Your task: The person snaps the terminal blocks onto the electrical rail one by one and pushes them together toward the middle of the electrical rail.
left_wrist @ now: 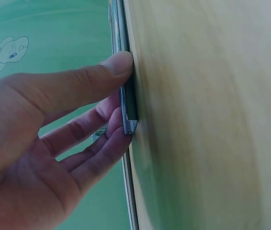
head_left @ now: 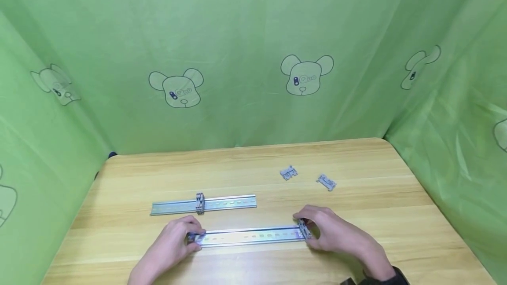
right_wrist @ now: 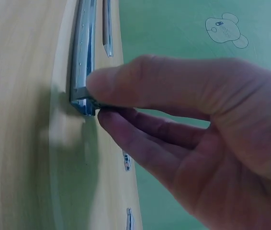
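Note:
A slotted metal DIN rail [head_left: 249,236] lies across the near part of the table. My left hand [head_left: 172,243] grips its left end; in the left wrist view the thumb presses one long edge of the rail [left_wrist: 130,103] and the fingers curl to the other. At the right end, my right hand [head_left: 338,234] pinches a grey terminal block [head_left: 304,228] between thumb and fingers. The block sits crosswise over the rail, slightly tilted. In the right wrist view the thumb and fingers of the right hand [right_wrist: 174,110] hide most of the block, right at the rail's end.
Behind lies a second, shorter-looking DIN rail [head_left: 231,203] with grey terminal blocks [head_left: 200,203] clipped near its middle. Two loose terminal blocks, one left [head_left: 288,172] and one right [head_left: 326,182], lie farther back on the wooden table [head_left: 376,179]. Green curtains [head_left: 237,56] enclose it.

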A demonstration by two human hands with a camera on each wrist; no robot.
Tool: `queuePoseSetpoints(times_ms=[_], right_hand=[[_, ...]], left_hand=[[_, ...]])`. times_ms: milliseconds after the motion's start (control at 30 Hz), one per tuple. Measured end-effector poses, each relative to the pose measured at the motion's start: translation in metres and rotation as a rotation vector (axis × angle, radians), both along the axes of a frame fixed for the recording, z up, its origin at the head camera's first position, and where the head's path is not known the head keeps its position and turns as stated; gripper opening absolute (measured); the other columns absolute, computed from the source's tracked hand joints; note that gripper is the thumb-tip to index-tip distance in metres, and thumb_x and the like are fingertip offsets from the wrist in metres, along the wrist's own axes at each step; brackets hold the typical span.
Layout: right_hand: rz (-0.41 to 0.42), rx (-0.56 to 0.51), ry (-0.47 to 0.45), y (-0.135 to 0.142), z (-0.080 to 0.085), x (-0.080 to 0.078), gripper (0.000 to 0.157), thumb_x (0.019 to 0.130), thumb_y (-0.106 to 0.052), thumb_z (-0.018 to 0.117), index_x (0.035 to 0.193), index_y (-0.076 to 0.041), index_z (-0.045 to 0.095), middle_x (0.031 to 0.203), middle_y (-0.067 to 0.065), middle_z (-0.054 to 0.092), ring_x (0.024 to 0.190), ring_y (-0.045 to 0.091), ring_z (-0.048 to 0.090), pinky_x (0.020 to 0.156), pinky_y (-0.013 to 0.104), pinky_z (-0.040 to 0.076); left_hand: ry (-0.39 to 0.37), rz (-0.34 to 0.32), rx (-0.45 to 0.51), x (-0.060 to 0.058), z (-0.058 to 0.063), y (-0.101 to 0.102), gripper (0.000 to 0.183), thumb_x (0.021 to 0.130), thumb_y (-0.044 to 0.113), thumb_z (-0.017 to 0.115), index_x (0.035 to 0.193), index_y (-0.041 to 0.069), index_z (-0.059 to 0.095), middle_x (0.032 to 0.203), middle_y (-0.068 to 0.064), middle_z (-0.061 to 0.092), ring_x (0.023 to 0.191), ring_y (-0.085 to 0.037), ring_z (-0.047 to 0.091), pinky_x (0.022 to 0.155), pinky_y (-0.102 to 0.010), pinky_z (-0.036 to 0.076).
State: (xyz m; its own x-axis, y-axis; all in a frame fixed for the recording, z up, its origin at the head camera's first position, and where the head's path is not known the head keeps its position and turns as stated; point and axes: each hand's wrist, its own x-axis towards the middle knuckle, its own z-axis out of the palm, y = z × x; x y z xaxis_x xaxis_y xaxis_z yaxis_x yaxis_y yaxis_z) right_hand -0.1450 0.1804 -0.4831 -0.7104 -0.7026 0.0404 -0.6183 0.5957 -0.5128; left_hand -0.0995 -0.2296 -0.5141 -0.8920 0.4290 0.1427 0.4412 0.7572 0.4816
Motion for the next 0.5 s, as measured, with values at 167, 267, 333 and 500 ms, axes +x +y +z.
queuePoseSetpoints(times_ms=[167, 267, 333, 500], right_hand=[[-0.002, -0.021, -0.059, 0.0034, 0.0003, -0.0018, 0.053, 0.071, -0.003, 0.077, 0.121, 0.002, 0.062, 0.109, 0.007, 0.067, 0.094, 0.015, 0.064, 0.082, 0.039, 0.059], [-0.016, -0.030, -0.069, 0.0030, 0.0003, -0.0029, 0.051, 0.070, -0.005, 0.079, 0.118, 0.002, 0.064, 0.106, 0.006, 0.068, 0.092, 0.015, 0.064, 0.081, 0.037, 0.060], [-0.026, -0.034, -0.066, 0.0022, -0.0003, -0.0033, 0.049, 0.069, -0.006, 0.080, 0.115, 0.001, 0.065, 0.104, 0.005, 0.068, 0.090, 0.015, 0.064, 0.079, 0.036, 0.060], [-0.048, -0.024, -0.025, -0.0011, -0.0022, -0.0022, 0.046, 0.067, -0.009, 0.081, 0.110, -0.002, 0.067, 0.101, 0.003, 0.068, 0.090, 0.013, 0.062, 0.080, 0.037, 0.059]], left_hand=[[-0.009, 0.003, 0.001, -0.0012, -0.0009, -0.0008, 0.025, 0.068, 0.013, 0.085, 0.092, 0.009, 0.078, 0.095, 0.004, 0.069, 0.084, -0.013, 0.066, 0.076, -0.030, 0.061], [-0.011, 0.003, 0.001, -0.0012, -0.0007, -0.0011, 0.025, 0.068, 0.012, 0.085, 0.091, 0.008, 0.078, 0.095, 0.004, 0.069, 0.084, -0.013, 0.066, 0.076, -0.030, 0.061], [-0.009, 0.002, 0.002, -0.0011, -0.0004, -0.0011, 0.025, 0.067, 0.012, 0.085, 0.091, 0.008, 0.078, 0.095, 0.004, 0.069, 0.084, -0.013, 0.066, 0.076, -0.030, 0.061], [0.000, 0.004, -0.006, -0.0005, -0.0001, -0.0009, 0.026, 0.067, 0.013, 0.086, 0.091, 0.009, 0.078, 0.095, 0.004, 0.069, 0.084, -0.013, 0.066, 0.076, -0.031, 0.061]])
